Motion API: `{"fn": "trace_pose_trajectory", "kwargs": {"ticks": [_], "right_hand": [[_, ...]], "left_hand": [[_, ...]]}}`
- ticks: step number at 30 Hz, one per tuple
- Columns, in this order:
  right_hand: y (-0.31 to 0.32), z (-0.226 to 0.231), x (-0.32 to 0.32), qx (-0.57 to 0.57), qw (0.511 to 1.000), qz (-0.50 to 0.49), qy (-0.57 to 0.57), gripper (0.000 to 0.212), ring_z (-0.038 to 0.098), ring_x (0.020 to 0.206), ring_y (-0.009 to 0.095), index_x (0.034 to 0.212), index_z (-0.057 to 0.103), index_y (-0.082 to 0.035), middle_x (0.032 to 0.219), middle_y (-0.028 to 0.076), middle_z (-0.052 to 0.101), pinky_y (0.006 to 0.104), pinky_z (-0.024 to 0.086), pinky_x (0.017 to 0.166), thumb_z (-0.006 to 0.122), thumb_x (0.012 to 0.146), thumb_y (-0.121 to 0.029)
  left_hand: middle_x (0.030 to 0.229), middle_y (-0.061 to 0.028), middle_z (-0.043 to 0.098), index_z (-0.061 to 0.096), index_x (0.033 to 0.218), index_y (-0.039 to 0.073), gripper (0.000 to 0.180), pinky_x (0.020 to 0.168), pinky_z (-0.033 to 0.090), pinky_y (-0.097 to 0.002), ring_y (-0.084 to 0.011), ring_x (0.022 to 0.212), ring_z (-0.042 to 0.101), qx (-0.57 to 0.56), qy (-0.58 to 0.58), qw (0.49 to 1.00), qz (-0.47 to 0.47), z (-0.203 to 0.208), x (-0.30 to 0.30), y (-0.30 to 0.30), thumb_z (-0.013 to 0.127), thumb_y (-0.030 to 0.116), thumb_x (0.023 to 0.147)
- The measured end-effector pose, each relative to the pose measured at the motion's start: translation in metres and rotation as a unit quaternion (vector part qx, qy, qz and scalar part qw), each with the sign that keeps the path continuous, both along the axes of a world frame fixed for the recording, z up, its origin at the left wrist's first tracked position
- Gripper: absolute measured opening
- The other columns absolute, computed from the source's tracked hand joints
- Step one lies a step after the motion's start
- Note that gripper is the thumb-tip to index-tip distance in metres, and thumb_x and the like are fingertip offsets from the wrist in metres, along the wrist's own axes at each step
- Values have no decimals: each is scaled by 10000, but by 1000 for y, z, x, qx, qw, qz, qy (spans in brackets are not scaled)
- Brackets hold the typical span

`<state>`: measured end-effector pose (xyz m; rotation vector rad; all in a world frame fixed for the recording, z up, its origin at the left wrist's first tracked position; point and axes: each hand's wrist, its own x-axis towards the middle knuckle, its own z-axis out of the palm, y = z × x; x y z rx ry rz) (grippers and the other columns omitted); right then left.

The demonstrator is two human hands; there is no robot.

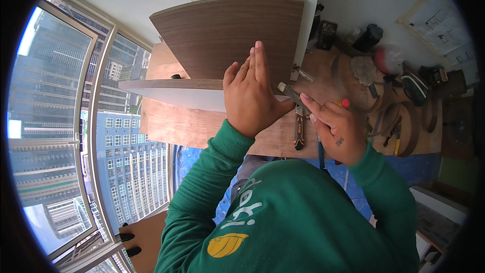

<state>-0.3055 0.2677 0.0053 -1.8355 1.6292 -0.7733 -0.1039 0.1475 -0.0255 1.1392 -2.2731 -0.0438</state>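
Note:
My left hand (251,88) lies flat with its fingers stretched out and the thumb spread to the right. It rests against the upper edge of a brown wood-grain board (177,84) standing on edge, whose pale face is toward me. In my closed right hand (339,130) is a chisel (289,91), its flat blade pointing left near my left thumb and its red handle end showing beyond the fingers. Behind my left hand stands a larger brown wood-grain panel (227,35). An orange and black utility knife (299,130) lies on the plywood tabletop (202,125) between my hands.
Coils of brown edge banding (417,136), yellow-handled pliers (397,139) and an iron (414,88) lie to the right. A metal hinge (304,74) sits by the panel's right edge. Tall windows (45,121) line the left. Blue sheeting (189,164) covers the floor.

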Motion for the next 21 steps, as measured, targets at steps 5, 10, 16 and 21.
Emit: {"fn": "trace_pose_trajectory", "kwargs": {"ticks": [5, 10, 16, 21], "right_hand": [[-29, -23, -8, -52, 998, -6, -26, 520, 588, 776, 196, 1580, 617, -109, 933, 119, 656, 331, 521, 767, 621, 1069, -18], [-28, -29, -23, 31, 993, -56, -101, 495, 680, 977, 172, 1597, 587, -83, 1219, 143, 755, 309, 532, 951, 585, 1105, -39], [-3, -25, -23, 28, 980, -88, -178, 481, 667, 1214, 130, 1596, 581, -62, 1467, 155, 714, 307, 501, 1078, 585, 1115, -51], [10, -36, -27, 9, 970, -99, -222, 492, 667, 1214, 114, 1600, 569, -42, 1511, 154, 690, 282, 497, 1086, 593, 1109, -35]], "left_hand": [[1155, -151, 792, 357, 1653, -85, 1370, 1151, 451, -516, -318, 1172, 753, -33, 0, 999, -6, -1, -1, -1, 990, 573, 631], [1188, -108, 809, 656, 1462, 25, 951, 1154, 436, -527, -311, 1149, 754, -48, 18, 998, -37, 4, 6, 4, 916, 617, 766], [998, -81, 824, 767, 736, 78, 565, 1076, 450, -532, -289, 979, 761, 52, 20, 998, -12, 11, -3, 0, 810, 613, 909], [888, -50, 793, 753, 746, 86, 564, 1014, 458, -518, -282, 853, 733, 6, -50, 999, 0, 19, -6, 2, 857, 631, 847]]}}
